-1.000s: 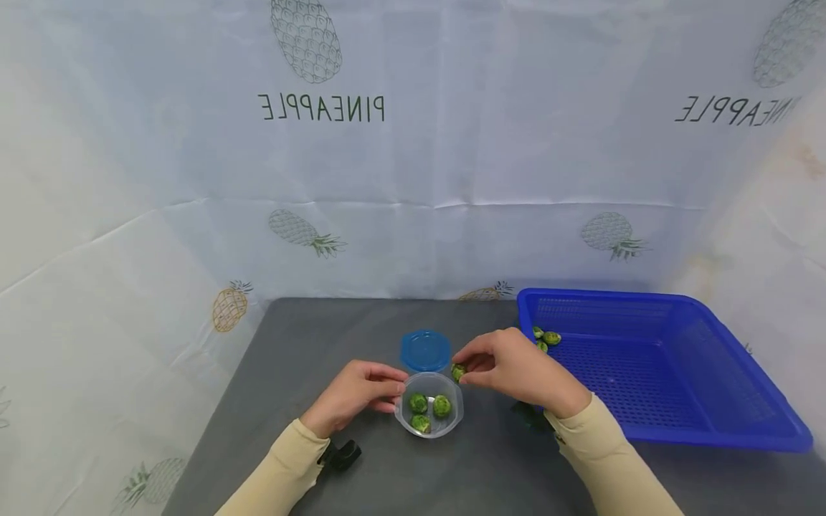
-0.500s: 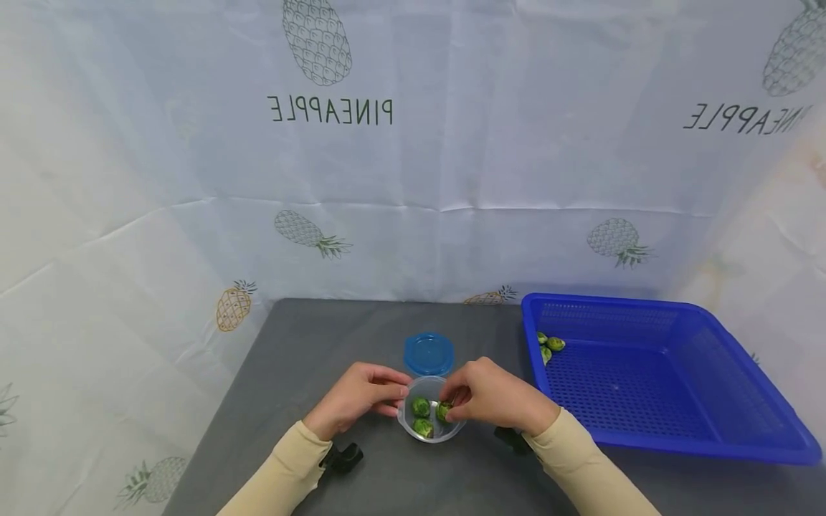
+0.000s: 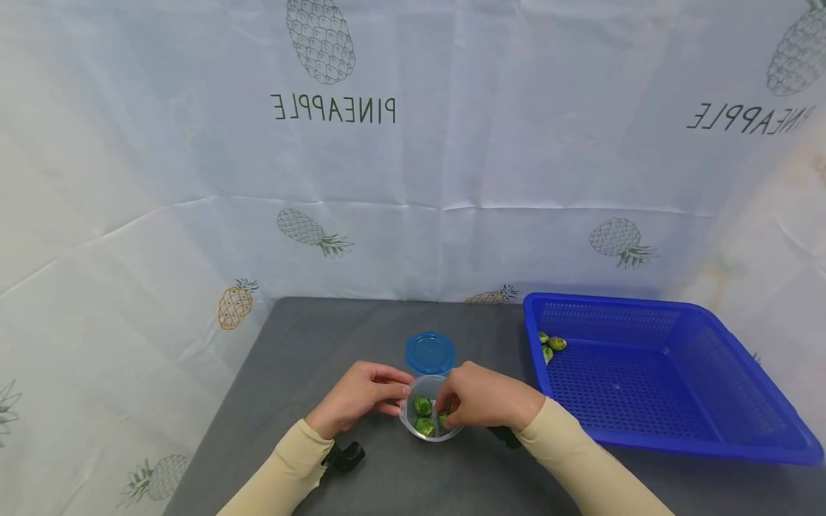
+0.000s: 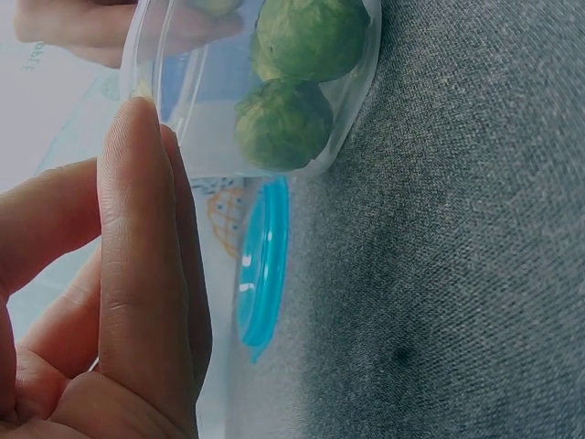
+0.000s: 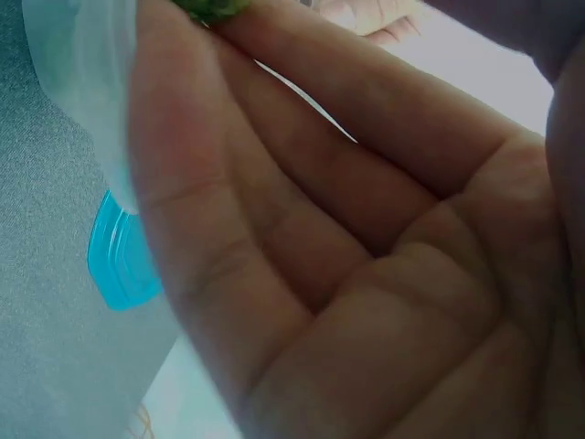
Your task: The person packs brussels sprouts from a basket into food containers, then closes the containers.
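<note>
A person's left hand pinches a clear, round plastic container at lower centre, the right hand gripping a round, leafy green Brussels sprout inside.

My right hand: in from beside the tub, now dipping inside!
Sprout: down with me (still pinched).
</note>
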`<act>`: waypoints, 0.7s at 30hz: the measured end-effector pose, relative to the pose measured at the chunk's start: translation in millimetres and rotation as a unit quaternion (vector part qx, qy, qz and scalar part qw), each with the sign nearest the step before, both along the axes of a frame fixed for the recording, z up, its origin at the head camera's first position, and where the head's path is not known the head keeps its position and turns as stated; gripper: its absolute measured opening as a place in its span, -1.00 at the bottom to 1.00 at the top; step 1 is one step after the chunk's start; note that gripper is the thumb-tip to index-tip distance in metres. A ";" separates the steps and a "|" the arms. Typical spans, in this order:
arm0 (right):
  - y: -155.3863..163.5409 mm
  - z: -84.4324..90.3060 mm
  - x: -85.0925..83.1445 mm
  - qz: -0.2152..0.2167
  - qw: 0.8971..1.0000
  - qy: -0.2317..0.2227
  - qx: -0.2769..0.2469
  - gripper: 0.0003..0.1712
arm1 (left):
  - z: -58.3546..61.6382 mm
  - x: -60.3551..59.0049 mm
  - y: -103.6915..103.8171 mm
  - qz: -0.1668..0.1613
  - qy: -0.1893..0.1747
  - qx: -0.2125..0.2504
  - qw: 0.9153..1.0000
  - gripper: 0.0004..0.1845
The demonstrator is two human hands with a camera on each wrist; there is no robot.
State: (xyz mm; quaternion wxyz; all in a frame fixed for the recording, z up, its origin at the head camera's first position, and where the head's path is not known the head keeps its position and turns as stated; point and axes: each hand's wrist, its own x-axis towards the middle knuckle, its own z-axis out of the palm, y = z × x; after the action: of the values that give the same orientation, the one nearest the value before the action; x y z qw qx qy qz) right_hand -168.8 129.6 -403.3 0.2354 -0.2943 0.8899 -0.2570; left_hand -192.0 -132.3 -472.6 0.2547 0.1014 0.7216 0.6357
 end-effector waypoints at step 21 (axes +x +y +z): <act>43.0 28.4 -2.6 -0.015 0.997 0.059 -0.044 -0.79 | -0.5 1.3 1.7 -0.006 0.010 -0.009 1.000 -0.58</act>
State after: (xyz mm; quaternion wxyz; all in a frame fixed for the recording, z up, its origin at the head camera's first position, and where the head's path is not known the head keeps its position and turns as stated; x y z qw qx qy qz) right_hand -171.3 172.6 -375.0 0.1653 -0.3060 0.8943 -0.2814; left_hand -190.6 -130.6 -473.1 0.2517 0.1099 0.7290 0.6270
